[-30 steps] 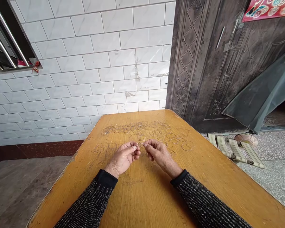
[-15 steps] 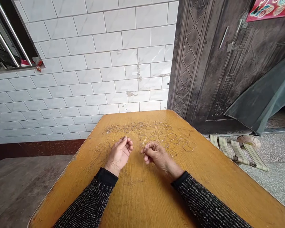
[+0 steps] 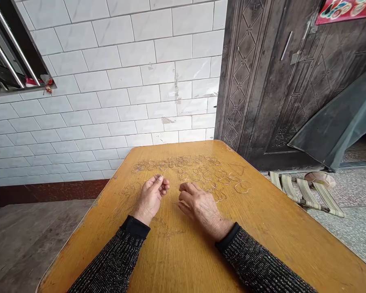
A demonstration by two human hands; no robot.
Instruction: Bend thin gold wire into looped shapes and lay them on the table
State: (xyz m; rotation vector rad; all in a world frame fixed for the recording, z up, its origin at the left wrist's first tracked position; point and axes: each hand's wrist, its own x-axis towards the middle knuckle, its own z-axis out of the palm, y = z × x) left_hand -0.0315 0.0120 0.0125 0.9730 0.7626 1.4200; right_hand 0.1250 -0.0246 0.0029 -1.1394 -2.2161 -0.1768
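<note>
A: Head view, looking down on the yellow wooden surface (image 3: 201, 252). The left hand (image 3: 151, 195) is up on its edge, thumb and forefinger pinched narrow on a thin piece of wire (image 3: 159, 178). It's so fine I can only just make it out at the fingertips.

B: And the right hand (image 3: 198, 203)?

A: Lying palm down, fingers loosely spread, just beside the left. Its grip is slack and I see nothing in it. There may be a faint wire end on the wood under the fingers, but I can't tell.

B: What's spread out beyond them?

A: A scatter of bent wire shapes (image 3: 201, 173), loops and hearts, across the far half of the surface. One heart-like piece (image 3: 242, 187) sits apart at the right edge of the lot, and a few faint loops (image 3: 129, 189) lie just left of the left hand.

B: So how would you handle wire like that?

A: My judgement: keep the pinch light and right at the tip so it doesn't kink, steady the wrists on the wood, and work near the other shapes without snagging them.

B: Surroundings?

A: White tiled wall (image 3: 110, 101) behind, dark door (image 3: 277, 81) to the right.
</note>
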